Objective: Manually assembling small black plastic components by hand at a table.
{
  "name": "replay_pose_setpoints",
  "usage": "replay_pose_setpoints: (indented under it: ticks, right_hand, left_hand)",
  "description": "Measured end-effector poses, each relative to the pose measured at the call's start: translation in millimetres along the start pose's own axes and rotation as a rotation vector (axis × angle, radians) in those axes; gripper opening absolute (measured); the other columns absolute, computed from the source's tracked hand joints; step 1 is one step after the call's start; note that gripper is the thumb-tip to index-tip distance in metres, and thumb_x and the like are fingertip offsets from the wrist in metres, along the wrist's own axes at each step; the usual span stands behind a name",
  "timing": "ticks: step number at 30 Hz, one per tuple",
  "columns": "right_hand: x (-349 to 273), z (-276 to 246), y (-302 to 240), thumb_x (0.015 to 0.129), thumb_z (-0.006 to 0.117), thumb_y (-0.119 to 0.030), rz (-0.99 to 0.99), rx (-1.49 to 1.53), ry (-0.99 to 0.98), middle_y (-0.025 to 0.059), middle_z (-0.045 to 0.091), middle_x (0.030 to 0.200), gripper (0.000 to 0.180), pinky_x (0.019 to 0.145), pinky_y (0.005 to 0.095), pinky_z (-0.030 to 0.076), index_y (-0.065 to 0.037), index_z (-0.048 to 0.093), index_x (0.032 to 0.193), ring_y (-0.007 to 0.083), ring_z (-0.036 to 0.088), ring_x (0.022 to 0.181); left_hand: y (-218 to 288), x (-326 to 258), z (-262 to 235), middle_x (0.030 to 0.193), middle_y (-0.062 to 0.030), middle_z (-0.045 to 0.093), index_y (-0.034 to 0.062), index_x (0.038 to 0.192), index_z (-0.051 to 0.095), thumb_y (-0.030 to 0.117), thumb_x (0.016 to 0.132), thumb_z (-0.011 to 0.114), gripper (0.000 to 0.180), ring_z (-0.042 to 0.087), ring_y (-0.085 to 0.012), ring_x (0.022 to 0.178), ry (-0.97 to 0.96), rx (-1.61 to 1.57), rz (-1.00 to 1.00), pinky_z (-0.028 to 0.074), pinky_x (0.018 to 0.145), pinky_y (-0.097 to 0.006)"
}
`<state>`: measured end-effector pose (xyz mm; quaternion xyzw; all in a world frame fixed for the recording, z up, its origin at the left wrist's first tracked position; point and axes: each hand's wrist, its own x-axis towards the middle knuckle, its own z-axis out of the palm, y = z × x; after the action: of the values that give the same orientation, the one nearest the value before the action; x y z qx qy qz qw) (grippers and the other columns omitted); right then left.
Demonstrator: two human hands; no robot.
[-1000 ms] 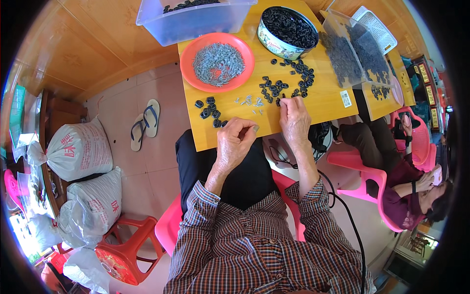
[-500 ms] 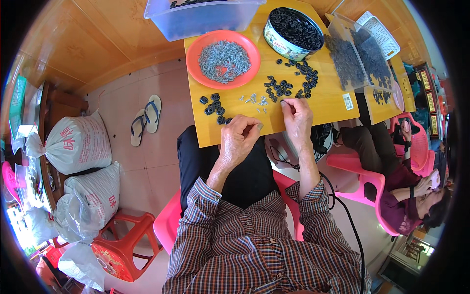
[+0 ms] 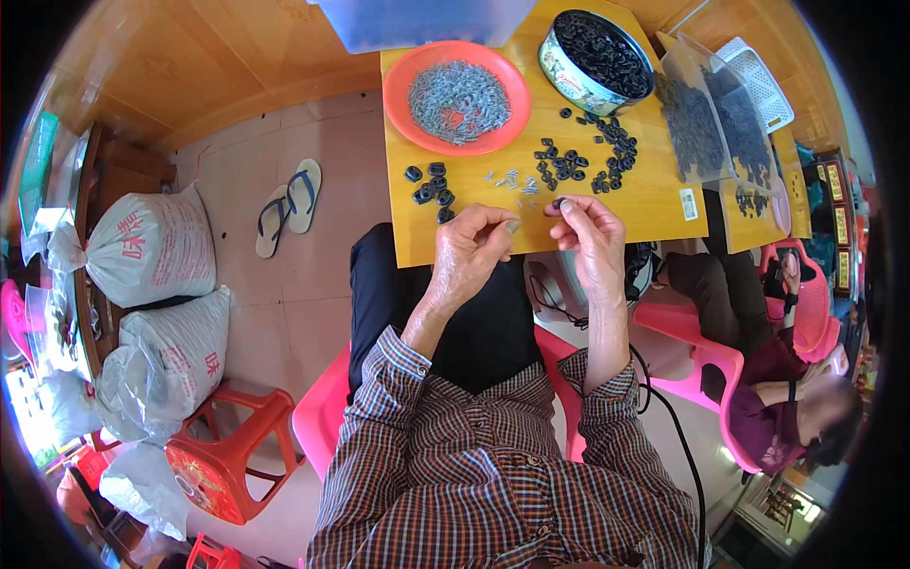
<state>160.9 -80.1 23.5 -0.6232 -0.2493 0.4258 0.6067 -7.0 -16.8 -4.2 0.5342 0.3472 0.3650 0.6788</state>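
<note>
My right hand (image 3: pixel 593 239) is above the near edge of the wooden table (image 3: pixel 654 194), thumb and forefinger closed on a small black part (image 3: pixel 557 203). To its left, my left hand (image 3: pixel 469 250) is closed in a pinch at the table edge; whatever lies between its fingertips is too small to make out. Just beyond the hands lies a little scatter of small metal screws (image 3: pixel 513 180). Several loose black parts (image 3: pixel 563 164) lie past them to the right, and a group of chunkier black pieces (image 3: pixel 431 190) sits left of the screws.
A red plate (image 3: pixel 397 106) full of screws (image 3: pixel 455 100) and a round tin (image 3: pixel 569 82) of black parts stand farther back. A clear bin (image 3: pixel 427 24) is at the far edge, clear trays (image 3: pixel 697 123) at right. A person (image 3: pixel 773 403) sits at right; a black cable (image 3: pixel 684 446) hangs beside me.
The view has shifted, so the table appears farther right and higher. My right hand has drawn back from the loose parts with the black part now plainly showing. My left hand keeps its pinch.
</note>
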Motion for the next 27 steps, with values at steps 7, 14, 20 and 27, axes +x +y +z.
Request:
replay_pose_setpoints:
  ticks: [7,14,20,27]
  right_hand:
    - [-21,25,-7,0.093,0.057,-0.019,0.023,-0.139,-0.203,0.0037,0.060,0.077,0.018,0.049,0.0185,0.044,0.000,0.057,0.092,0.0076,0.056,0.055]
    - [-22,27,-5,0.093,0.058,-0.022,0.039,-0.219,-0.268,0.0038,0.060,0.073,0.021,0.048,0.0182,0.044,0.000,0.058,0.091,0.0070,0.055,0.054]
    - [-22,26,-6,0.093,0.058,-0.022,0.028,-0.241,-0.274,0.0033,0.060,0.072,0.022,0.048,0.0180,0.044,0.000,0.058,0.092,0.0067,0.055,0.054]
    - [-23,26,-8,0.093,0.058,-0.021,0.033,-0.233,-0.272,0.0030,0.060,0.071,0.021,0.048,0.0178,0.043,0.000,0.058,0.092,0.0063,0.054,0.054]
  left_hand:
    - [-3,2,-10,0.074,-0.0037,0.064,-0.0036,0.097,0.062,0.008,0.092,0.057,0.014,0.059,-0.0070,0.062,-0.056,-0.131,-0.029,0.050,0.059,-0.021]
    - [-6,3,-12,0.077,-0.0053,0.065,-0.0038,0.097,0.061,0.009,0.093,0.055,0.014,0.060,-0.0076,0.064,-0.095,-0.162,-0.009,0.051,0.061,-0.022]
    - [-5,2,-12,0.076,-0.0055,0.065,-0.0037,0.097,0.061,0.008,0.093,0.055,0.014,0.061,-0.0082,0.065,-0.105,-0.139,-0.013,0.052,0.061,-0.022]
    - [-2,2,-11,0.077,-0.0056,0.065,-0.0035,0.097,0.060,0.008,0.092,0.056,0.013,0.061,-0.0084,0.066,-0.102,-0.134,-0.025,0.051,0.060,-0.022]
